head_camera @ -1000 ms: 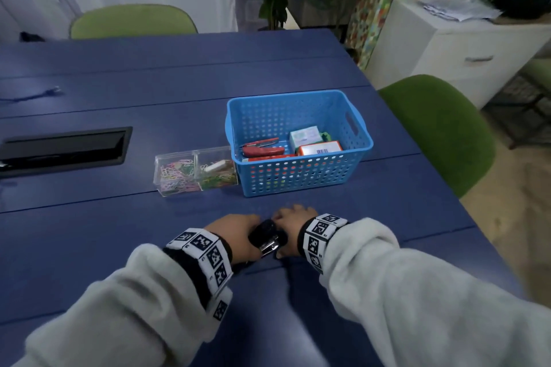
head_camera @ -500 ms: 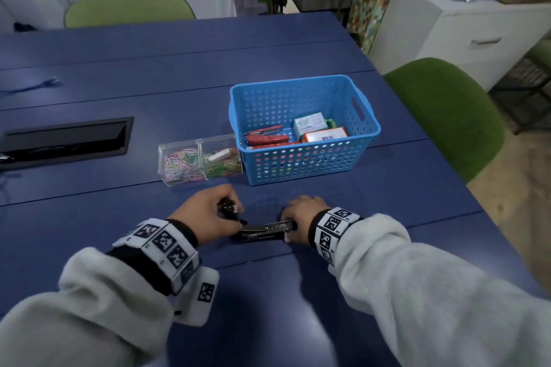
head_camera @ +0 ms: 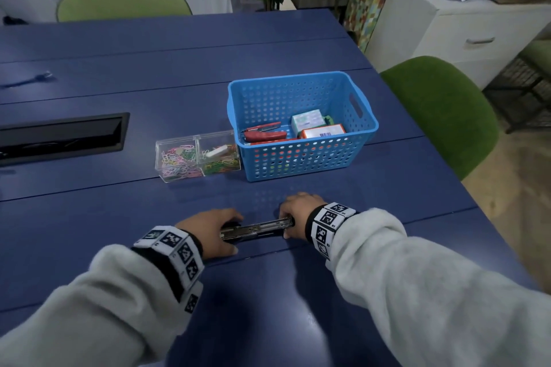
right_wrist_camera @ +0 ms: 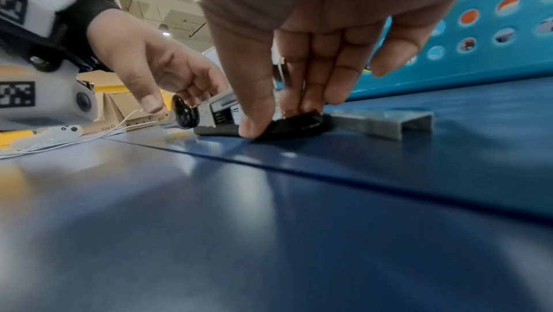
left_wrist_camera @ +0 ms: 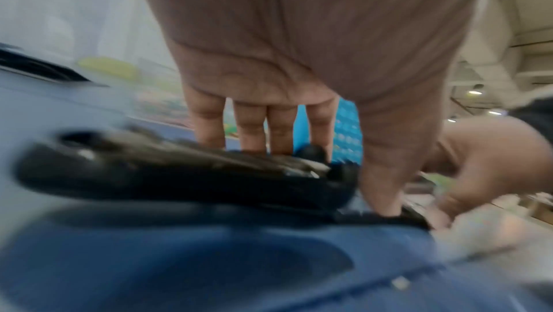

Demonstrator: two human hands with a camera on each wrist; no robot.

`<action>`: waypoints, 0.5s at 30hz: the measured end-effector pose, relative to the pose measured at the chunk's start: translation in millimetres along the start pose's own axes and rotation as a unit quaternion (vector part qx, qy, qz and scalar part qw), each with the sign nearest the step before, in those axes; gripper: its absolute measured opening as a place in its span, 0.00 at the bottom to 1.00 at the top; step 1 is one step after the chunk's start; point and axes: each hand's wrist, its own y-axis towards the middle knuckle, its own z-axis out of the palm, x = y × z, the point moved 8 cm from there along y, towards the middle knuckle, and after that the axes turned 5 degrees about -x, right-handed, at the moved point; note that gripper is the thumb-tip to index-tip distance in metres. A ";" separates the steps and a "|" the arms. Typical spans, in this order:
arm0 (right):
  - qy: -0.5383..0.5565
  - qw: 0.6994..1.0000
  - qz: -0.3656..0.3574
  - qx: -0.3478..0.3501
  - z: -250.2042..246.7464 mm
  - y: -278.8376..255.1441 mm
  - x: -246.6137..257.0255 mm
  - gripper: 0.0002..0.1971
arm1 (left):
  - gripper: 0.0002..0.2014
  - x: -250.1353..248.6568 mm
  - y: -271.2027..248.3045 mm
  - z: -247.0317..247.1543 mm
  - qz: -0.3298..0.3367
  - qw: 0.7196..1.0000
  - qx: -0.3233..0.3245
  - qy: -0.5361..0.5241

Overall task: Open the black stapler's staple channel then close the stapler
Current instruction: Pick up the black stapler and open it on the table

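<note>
Stapler (head_camera: 256, 229): one, lying opened; left hand (head_camera: 208, 229) grips cover, right hand (head_camera: 293, 214) pinches base.

text: "pico" on cardboard box (right_wrist_camera: 111, 114) | all other labels and tags unreadable

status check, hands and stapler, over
Left hand holds the swung-back black top. Right hand pinches the stapler base end. Staple channel open, lying flat on table. Loose staple strip just beyond.
</note>
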 end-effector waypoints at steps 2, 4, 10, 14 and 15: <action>0.002 1.000 0.002 -0.004 1.0 -1.0 -0.9 0.19 | 0.34 -15.7 6.6 8.7 0.030 0.999 -0.004 0.021; 0.007 1.000 0.003 -0.006 2.8 -5.1 -5.6 0.22 | 0.34 -22.5 11.7 10.9 0.049 0.998 -0.008 0.048; 0.058 0.993 0.100 -0.033 -0.2 -27.6 -53.0 0.35 | 0.30 -20.6 10.8 11.6 0.060 0.995 0.007 0.078; 0.069 0.990 0.120 -0.013 2.3 -27.7 -59.4 0.23 | 0.30 -22.6 11.6 10.2 0.061 0.995 0.005 0.079; 0.070 0.990 0.123 -0.014 1.8 -26.7 -59.3 0.21 | 0.30 -22.4 11.8 10.0 0.059 0.995 0.006 0.079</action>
